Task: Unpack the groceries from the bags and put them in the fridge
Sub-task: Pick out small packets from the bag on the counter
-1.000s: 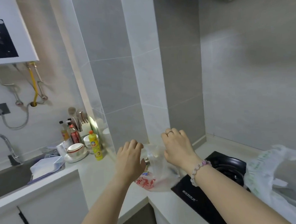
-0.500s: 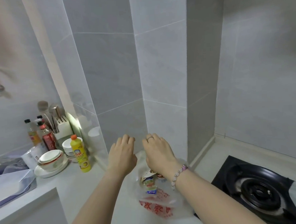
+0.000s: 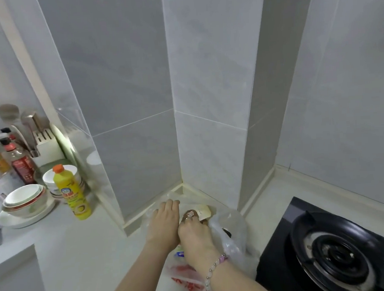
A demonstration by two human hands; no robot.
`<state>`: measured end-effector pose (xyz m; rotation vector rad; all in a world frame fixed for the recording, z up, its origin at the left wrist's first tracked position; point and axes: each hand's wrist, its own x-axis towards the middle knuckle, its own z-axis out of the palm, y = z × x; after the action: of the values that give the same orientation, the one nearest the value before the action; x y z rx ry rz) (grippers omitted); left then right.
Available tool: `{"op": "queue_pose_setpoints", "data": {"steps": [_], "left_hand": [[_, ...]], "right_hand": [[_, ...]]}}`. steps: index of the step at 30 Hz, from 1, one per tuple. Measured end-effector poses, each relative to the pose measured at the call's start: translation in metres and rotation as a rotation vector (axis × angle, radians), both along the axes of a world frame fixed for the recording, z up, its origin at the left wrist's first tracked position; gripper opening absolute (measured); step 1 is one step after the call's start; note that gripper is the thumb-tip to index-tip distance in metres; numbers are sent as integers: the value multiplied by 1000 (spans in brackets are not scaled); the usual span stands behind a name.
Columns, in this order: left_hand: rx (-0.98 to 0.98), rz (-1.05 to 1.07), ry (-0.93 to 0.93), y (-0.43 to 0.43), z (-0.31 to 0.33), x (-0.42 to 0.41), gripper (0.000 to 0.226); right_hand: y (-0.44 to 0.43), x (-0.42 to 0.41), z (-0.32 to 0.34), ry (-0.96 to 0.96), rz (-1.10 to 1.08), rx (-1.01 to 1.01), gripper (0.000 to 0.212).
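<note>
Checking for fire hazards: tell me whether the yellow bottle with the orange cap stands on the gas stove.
No, the yellow bottle stands on the counter beside the stacked bowls, well left of the gas stove.

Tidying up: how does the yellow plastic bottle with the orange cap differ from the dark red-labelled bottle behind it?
The yellow plastic bottle with the orange cap is opaque; the dark red-labelled bottle has a see-through neck. The yellow one stands nearer the counter edge, the dark one beside the white knife block. Both stand upright.
</note>
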<state>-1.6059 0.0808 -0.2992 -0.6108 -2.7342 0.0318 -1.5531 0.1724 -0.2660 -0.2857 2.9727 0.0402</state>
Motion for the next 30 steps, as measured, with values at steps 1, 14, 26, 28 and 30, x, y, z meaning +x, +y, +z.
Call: {"op": "queue_pose_setpoints", "data": {"steps": [1,14,26,28,30], "left_hand": [[-4,10,-22,0,-1,-2,64],[78,105,-722,7,-41,-8,33],[211,144,-728,1,-61,-19,37],[243,144,-722,0,-60,-19,38],[256,142,-718,-2,-58,-19,40]], "right_hand": [[0,-2,-5,-17,0,19,37],[10,-43,-57,-243,-107,-133,38],[3,-48,-98,-193,-203,-349,45],[2,-49,-102,-195,-189,-347,43],[-1,-48,-104,-203,-167,-320,45]]}}
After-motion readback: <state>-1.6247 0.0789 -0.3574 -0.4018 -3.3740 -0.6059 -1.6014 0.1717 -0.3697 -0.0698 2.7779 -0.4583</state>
